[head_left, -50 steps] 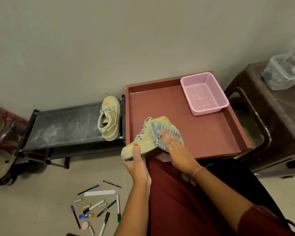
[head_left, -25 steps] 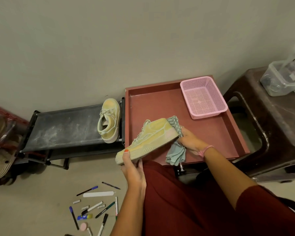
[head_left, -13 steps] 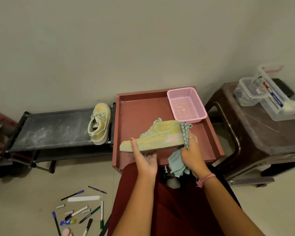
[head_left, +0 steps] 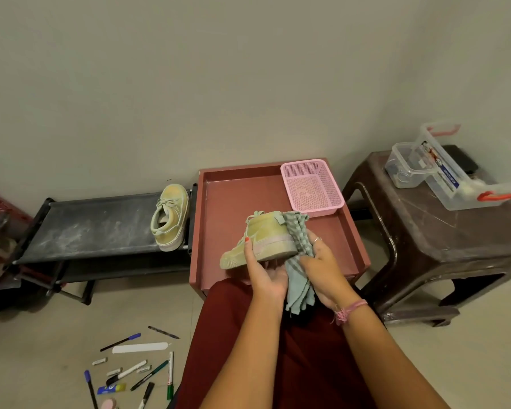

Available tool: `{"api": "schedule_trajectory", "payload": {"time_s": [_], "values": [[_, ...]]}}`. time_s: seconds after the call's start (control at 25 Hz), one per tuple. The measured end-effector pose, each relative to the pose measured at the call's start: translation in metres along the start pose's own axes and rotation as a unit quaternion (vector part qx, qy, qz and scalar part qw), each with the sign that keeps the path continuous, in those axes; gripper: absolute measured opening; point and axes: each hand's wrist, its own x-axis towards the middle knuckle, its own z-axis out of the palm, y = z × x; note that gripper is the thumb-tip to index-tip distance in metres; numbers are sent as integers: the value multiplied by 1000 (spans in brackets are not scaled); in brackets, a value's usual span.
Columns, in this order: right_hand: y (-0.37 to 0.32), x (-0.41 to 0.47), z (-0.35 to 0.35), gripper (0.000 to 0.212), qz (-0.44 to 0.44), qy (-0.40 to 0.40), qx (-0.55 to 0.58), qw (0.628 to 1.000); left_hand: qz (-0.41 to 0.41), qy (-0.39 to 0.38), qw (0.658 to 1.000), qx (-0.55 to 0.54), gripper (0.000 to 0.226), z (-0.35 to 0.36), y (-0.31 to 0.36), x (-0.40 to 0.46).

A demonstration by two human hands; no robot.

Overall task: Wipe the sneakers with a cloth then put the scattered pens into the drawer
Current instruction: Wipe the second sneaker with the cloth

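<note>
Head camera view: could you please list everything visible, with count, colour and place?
sneakers: 2, pale yellow-green; one held over the drawer, one on the black rack
cloth: 1, grey-green checked, at the held sneaker's heel
drawer: 1, reddish-brown, open
basket: 1, pink, drawer's far right corner
rack: 1, black, left
stool: 1, dark brown, right
plastic boxes: 2, clear, on the stool
pens: several, mixed colours, on the floor
hands: left holds the sneaker, right holds the cloth

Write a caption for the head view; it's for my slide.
Left hand holds a sneaker over the drawer while the right hand wipes its heel with a cloth.
</note>
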Motion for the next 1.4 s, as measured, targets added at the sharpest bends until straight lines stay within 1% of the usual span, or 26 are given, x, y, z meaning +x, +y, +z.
{"api": "schedule_trajectory", "payload": {"time_s": [0.04,0.08,0.12,0.16,0.2,0.24,0.28,0.32,0.36,0.4,0.44,0.48,0.52,0.56,0.64,0.72,0.8,1.04,1.16,1.24,1.28,1.32,1.36,1.4], "values": [[-1,2,0,66,-2,-3,-6,1000,-5,3,1000,6,39,-1,-1,-6],[-4,3,2,67,-16,-3,-54,998,-11,4,1000,1,42,-3,1,-10],[-7,2,4,68,-40,3,-147,988,-17,-1,1000,-14,46,-5,2,-10],[-8,1,11,68,-71,-3,-267,961,-14,-4,1000,-18,50,-10,6,-12],[-3,-3,22,68,-95,-18,-400,911,-4,-4,1000,-21,53,-9,9,-16],[8,-8,34,66,-119,-26,-513,850,9,-21,999,-34,56,-6,8,-21],[21,-14,42,62,-169,-20,-608,776,-9,-35,996,-79,58,-4,-2,-17],[34,-16,45,57,-219,-19,-659,720,11,-35,999,-22,54,-11,1,-19],[41,-18,43,52,-243,-12,-671,701,187,29,966,178,51,-12,2,-22],[44,-19,37,50,-257,-5,-652,713,267,53,934,232,48,-18,4,-15],[44,-18,31,50,-257,-15,-631,732,128,-11,981,145,45,-20,0,-12],[39,-15,26,51,-259,-45,-612,746,6,-111,993,-35,45,-22,-4,-14],[32,-13,22,54,-271,-76,-605,745,9,-90,996,2,44,-24,4,-8],[30,-12,21,58,-289,-75,-602,740,-12,-76,997,30,41,-24,21,-10],[28,-9,18,68,-313,-67,-597,736,-19,-59,998,15,37,-25,30,-11],[26,-4,16,87,-285,-76,-547,783,-16,-44,999,16,36,-22,27,-16],[22,2,15,97,-263,-94,-524,805,-29,-33,999,11,36,-21,29,-21],[11,9,33,101,-193,-106,-470,855,-55,-26,998,-10,38,-20,40,-26],[12,11,37,90,-149,-76,-405,899,-55,-31,998,-16,43,-21,43,-28],[7,6,41,85,-123,-68,-380,914,-51,-34,998,-23,50,-24,42,-28],[7,3,44,84,-118,-72,-395,908,-46,-36,998,-20,51,-26,42,-28],[9,-3,48,83,-122,-77,-428,892,-44,-34,998,-20,50,-27,42,-30],[16,-12,54,80,-152,-60,-482,861,-42,-38,998,-21,49,-29,41,-30],[25,-21,60,72,-221,-17,-549,806,-38,-55,998,-20,48,-31,40,-33]]}}
